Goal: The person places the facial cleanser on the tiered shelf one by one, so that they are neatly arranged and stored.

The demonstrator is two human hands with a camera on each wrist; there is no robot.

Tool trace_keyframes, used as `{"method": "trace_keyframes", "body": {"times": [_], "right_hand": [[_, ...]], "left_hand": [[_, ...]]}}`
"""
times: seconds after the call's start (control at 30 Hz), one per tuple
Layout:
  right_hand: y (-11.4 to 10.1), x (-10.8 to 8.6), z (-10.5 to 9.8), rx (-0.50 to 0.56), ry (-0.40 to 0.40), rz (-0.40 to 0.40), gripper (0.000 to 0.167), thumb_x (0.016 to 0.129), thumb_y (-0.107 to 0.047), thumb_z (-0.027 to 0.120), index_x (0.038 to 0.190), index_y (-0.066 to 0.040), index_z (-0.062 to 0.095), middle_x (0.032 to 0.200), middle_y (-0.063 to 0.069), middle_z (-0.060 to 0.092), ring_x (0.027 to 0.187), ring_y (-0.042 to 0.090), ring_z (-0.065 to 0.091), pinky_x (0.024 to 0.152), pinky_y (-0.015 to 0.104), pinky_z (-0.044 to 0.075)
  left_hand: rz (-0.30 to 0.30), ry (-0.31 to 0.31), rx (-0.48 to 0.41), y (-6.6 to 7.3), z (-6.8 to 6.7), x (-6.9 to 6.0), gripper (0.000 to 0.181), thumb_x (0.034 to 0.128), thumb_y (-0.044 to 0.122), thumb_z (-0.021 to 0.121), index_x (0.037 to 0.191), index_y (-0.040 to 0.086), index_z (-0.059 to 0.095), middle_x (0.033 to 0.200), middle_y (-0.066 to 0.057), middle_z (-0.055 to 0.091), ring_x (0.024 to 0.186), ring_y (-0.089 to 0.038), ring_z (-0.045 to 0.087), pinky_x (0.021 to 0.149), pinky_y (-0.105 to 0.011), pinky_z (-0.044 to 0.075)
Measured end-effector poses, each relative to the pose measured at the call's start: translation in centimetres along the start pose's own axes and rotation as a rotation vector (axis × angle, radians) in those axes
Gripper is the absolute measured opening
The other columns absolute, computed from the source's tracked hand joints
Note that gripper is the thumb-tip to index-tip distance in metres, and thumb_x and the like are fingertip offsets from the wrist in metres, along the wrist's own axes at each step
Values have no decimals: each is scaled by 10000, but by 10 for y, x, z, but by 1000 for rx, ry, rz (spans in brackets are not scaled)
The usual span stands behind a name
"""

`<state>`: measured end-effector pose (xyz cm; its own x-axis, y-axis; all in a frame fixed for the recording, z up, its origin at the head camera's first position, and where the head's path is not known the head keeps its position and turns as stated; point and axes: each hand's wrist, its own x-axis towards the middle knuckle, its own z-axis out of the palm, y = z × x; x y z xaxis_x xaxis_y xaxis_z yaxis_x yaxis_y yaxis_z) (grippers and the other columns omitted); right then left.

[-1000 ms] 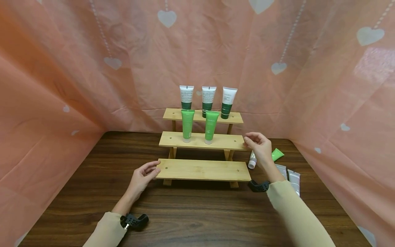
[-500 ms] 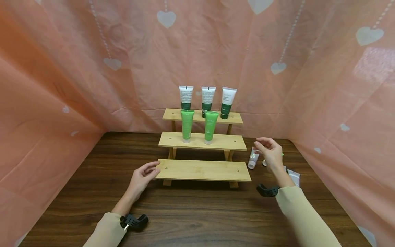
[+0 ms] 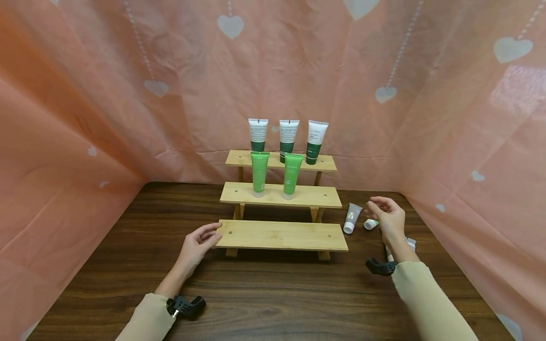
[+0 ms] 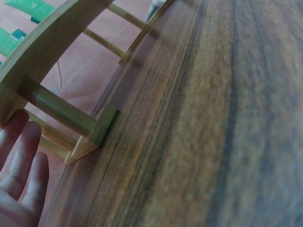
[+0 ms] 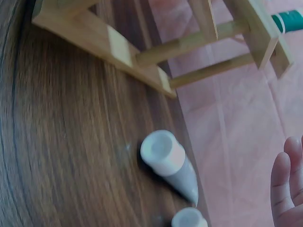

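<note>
My left hand [image 3: 195,245] touches the left end of the lowest board of a three-tier wooden rack [image 3: 281,235]. In the left wrist view, fairly straight fingers [image 4: 21,161] are by that board's end. My right hand [image 3: 389,220] hovers over the tubes lying right of the rack, with nothing seen in its fingers. Nearest it are a grey tube with a white cap [image 3: 351,218] and a green tube's white cap [image 3: 370,224], the tube mostly hidden by the hand. Another grey tube [image 3: 411,243] lies partly hidden behind the right wrist.
Two green tubes [image 3: 259,173] stand on the middle board. Three white-and-dark-green tubes [image 3: 314,138] stand on the top board. A pink curtain with hearts [image 3: 192,118] surrounds the dark wooden table [image 3: 273,293] at the back and sides.
My right hand has moved rightward and a little toward me, from beside the middle board to over the lying tubes, uncovering the grey tube. The left hand has stayed put.
</note>
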<state>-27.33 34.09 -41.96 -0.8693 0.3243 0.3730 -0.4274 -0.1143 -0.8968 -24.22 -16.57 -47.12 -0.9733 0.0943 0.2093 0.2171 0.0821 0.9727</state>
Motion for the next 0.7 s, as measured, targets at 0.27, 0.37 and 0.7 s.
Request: {"method": "trace_keyframes", "body": {"times": [0.27, 0.37, 0.7], "right_hand": [[-14, -5, 2, 17, 134, 131, 134, 825, 88, 639, 918, -7, 646, 724, 42, 650, 566, 149, 650, 489, 260, 521], [-8, -3, -4, -6, 140, 142, 153, 825, 73, 647, 874, -71, 657, 721, 31, 648, 573, 150, 651, 501, 268, 526], [4, 6, -31, -550, 78, 213, 346, 884, -153, 643, 1129, 67, 539, 776, -117, 595, 680, 35, 597, 605, 256, 535]], "left_hand": [[5, -4, -5, -1, -1, 0, 391, 853, 292, 686, 1186, 96, 618, 1047, -124, 650, 863, -168, 635, 692, -303, 521], [4, -4, -10, -1, -1, 0, 393, 850, 292, 689, 1187, 101, 620, 1048, -124, 650, 866, -169, 635, 692, -297, 521], [6, -7, -23, 0, -1, 0, 410, 844, 303, 694, 1190, 97, 618, 1055, -124, 649, 876, -163, 630, 693, -295, 520]]}}
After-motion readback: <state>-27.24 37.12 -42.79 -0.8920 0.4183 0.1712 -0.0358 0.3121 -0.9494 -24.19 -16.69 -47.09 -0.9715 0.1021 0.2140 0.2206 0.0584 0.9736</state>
